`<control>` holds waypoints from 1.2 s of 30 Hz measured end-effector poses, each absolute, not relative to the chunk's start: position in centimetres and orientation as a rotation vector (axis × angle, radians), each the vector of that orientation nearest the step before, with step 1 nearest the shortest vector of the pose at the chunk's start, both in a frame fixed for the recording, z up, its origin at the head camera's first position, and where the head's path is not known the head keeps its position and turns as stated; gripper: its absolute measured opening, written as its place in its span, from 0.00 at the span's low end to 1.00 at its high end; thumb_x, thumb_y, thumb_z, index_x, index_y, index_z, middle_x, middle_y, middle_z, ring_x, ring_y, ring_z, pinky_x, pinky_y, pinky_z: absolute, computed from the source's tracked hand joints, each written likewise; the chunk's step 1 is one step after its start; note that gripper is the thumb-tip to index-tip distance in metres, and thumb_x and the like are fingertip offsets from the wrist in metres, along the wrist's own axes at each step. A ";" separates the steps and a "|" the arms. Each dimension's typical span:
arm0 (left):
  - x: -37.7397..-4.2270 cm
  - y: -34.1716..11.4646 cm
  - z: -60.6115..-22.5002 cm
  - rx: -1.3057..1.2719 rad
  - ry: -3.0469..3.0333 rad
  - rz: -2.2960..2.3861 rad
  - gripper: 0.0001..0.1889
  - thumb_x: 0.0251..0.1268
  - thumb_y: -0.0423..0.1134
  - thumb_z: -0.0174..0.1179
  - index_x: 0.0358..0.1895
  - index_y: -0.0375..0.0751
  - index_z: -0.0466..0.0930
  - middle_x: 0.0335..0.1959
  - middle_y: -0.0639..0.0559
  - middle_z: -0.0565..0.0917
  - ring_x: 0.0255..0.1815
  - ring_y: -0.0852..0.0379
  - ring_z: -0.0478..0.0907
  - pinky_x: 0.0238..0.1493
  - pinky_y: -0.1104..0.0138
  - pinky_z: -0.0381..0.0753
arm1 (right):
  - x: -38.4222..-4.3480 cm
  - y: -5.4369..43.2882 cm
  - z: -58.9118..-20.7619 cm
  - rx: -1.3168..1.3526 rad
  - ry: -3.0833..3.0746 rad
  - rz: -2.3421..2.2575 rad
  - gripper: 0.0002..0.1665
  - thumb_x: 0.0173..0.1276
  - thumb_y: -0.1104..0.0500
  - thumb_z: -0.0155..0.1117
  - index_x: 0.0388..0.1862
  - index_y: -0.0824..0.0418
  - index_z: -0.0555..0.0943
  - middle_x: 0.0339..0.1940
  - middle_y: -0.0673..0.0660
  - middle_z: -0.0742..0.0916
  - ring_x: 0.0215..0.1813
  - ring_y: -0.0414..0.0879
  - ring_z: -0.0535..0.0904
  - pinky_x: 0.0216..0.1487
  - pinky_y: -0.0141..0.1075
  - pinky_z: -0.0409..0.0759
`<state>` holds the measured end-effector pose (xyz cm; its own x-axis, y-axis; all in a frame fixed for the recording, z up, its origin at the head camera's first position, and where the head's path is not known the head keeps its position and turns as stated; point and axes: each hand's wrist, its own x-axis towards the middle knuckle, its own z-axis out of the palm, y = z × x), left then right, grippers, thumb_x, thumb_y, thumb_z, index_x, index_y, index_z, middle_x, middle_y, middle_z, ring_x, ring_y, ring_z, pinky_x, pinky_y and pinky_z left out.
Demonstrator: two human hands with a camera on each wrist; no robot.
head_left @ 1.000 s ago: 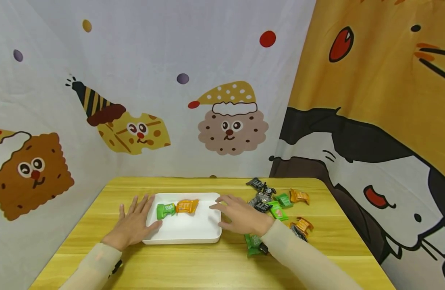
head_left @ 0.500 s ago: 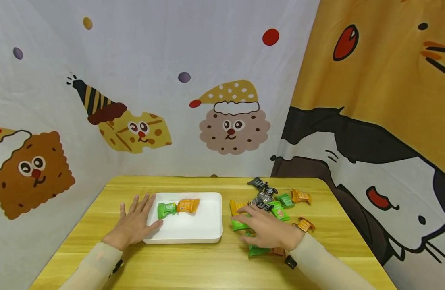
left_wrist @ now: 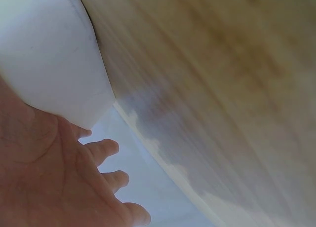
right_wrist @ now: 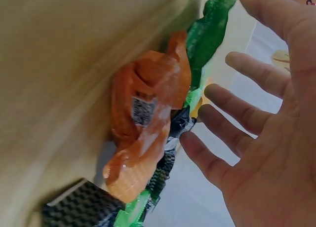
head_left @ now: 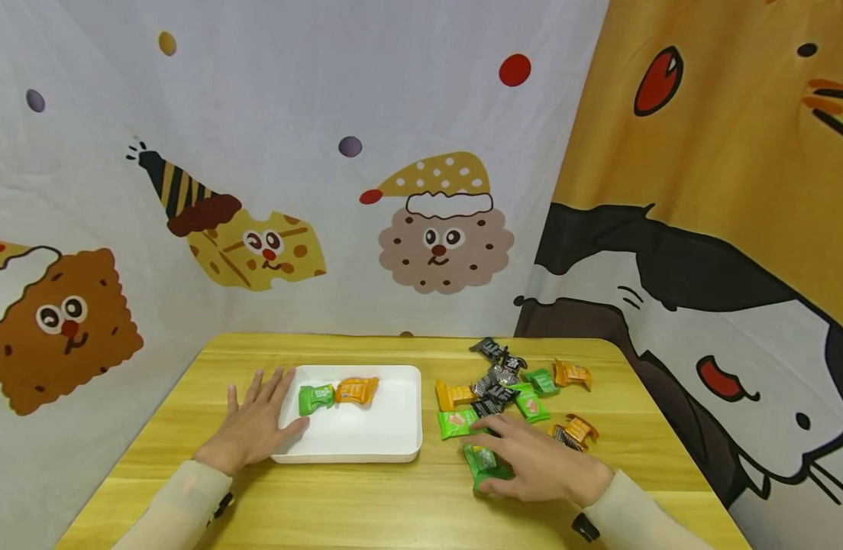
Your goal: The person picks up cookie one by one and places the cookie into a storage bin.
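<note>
My left hand (head_left: 250, 428) rests along the left edge of a white tray (head_left: 366, 439), fingers spread and thumb over the rim. In the left wrist view its palm lies against the tray wall (left_wrist: 54, 54). Inside the tray sit a green wrapped candy (head_left: 316, 399) and an orange wrapped candy (head_left: 356, 390). My right hand (head_left: 541, 458) hovers with spread fingers over a dark green wrapped candy (head_left: 482, 461); its thumb tip is close to that wrapper, contact unclear. Below this palm, the right wrist view has an orange-brown wrapped candy (right_wrist: 145, 108), which the hand hides from the head view.
Right of the tray lie an orange candy (head_left: 453, 396) and a light green candy (head_left: 457, 423). Behind them are several black candies (head_left: 497, 382) with green ones beside them. Further right are orange candies (head_left: 571, 374). A printed curtain (head_left: 291, 114) hangs behind the wooden table (head_left: 325, 504).
My right hand has left the tray's right side and moved right and nearer, over the candies. The orange and light green candies beside the tray are now uncovered. My left hand has stayed put.
</note>
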<state>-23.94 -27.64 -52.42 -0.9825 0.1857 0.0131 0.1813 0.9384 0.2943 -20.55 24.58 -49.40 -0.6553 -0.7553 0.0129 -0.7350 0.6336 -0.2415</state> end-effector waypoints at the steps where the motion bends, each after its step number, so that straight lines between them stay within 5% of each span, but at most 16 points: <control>1: -23.9 -27.6 -52.4 0.290 3.077 0.463 0.56 0.85 0.71 0.62 0.99 0.44 0.48 0.98 0.29 0.53 0.97 0.16 0.43 0.85 0.10 0.35 | -20.4 24.7 -49.5 -1.274 2.753 -0.358 0.38 0.84 0.32 0.73 0.86 0.41 0.80 0.82 0.50 0.83 0.78 0.53 0.83 0.73 0.59 0.90; 36: -24.0 -27.8 -52.4 0.297 3.072 0.485 0.55 0.85 0.69 0.62 0.98 0.41 0.49 0.98 0.28 0.53 0.98 0.17 0.42 0.86 0.11 0.33 | -20.6 24.1 -50.6 -1.266 2.724 -0.256 0.39 0.80 0.40 0.82 0.85 0.37 0.80 0.79 0.46 0.85 0.78 0.49 0.83 0.78 0.63 0.86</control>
<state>-23.95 -27.81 -52.45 -0.9818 0.1896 0.0126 0.1843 0.9337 0.3070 -20.62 24.11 -50.62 -0.6406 -0.7667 -0.0434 -0.7451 0.6342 -0.2062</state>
